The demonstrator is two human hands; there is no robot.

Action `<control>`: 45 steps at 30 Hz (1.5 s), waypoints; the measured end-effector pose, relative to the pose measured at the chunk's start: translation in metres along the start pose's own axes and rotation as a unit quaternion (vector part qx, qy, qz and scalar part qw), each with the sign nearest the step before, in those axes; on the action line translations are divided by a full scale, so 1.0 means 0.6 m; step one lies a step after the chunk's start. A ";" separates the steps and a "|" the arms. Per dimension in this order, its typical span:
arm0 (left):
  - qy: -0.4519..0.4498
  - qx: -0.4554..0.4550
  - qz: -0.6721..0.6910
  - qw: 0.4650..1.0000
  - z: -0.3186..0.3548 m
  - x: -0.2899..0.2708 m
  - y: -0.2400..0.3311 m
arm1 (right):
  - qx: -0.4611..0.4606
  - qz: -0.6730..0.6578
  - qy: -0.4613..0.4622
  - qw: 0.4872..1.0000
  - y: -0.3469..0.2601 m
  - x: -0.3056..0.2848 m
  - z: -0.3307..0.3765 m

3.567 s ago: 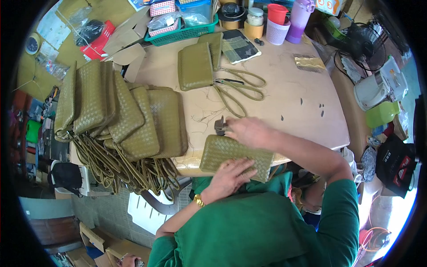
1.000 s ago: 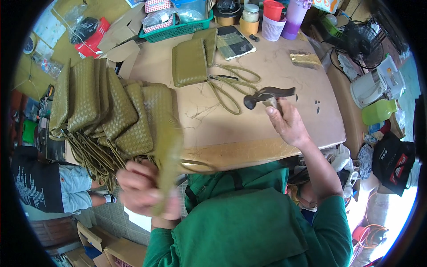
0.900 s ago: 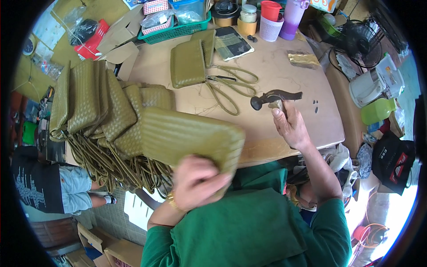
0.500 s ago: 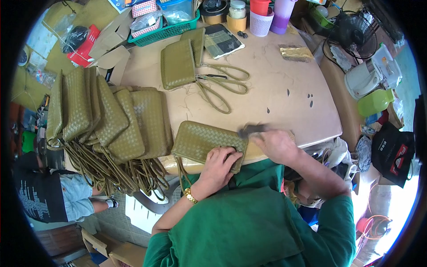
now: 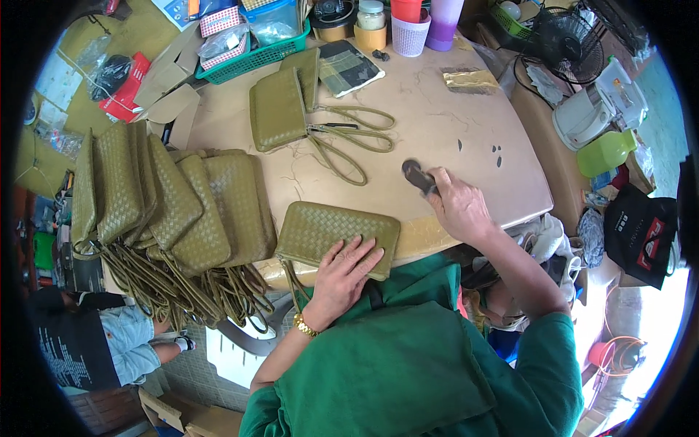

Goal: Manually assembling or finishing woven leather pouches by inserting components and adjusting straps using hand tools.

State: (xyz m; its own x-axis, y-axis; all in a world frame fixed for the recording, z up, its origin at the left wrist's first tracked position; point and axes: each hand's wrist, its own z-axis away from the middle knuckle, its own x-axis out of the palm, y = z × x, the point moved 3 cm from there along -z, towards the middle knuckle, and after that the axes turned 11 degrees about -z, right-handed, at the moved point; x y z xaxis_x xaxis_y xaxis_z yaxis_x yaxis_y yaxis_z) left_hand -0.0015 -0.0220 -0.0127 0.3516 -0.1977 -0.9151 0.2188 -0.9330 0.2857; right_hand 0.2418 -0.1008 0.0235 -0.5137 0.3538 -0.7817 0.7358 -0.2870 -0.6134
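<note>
I see the woven olive pouch [image 5: 336, 231] lying flat at the near edge of the table [image 5: 480, 138], with a braided surface and its strap hanging down over the edge; my left hand [image 5: 342, 271] is pressed flat on the near right part of it, fingers spread and not closed around anything. My right hand [image 5: 457, 206] is closed around the handle of a dark hammer [image 5: 418, 175], whose head points away from the grip and rests low on the table, well to the right of the pouch. Half a second ago this hand held the hammer right at the pouch's right end, so it has moved away to the right, while the pouch has kept its place under the left hand.
</note>
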 end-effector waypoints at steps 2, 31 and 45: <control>0.085 -0.040 0.134 0.986 0.001 0.001 -0.012 | -0.025 0.046 0.028 0.998 0.040 0.022 0.003; -0.002 0.122 0.111 0.986 0.012 0.004 0.031 | -0.045 0.130 0.103 0.985 0.064 0.038 -0.006; -0.032 -0.111 -0.026 0.993 0.034 0.008 -0.020 | -0.143 -0.070 -0.159 0.974 -0.198 0.133 -0.089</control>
State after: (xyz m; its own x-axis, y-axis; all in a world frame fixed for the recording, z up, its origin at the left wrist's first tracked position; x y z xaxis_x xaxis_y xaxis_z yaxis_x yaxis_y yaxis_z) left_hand -0.0212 -0.0180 -0.0261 0.2767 -0.1765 -0.9446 0.4338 -0.8542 0.2867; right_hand 0.1370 0.0089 0.0397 -0.6954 0.0650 -0.7157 0.7179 0.0198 -0.6958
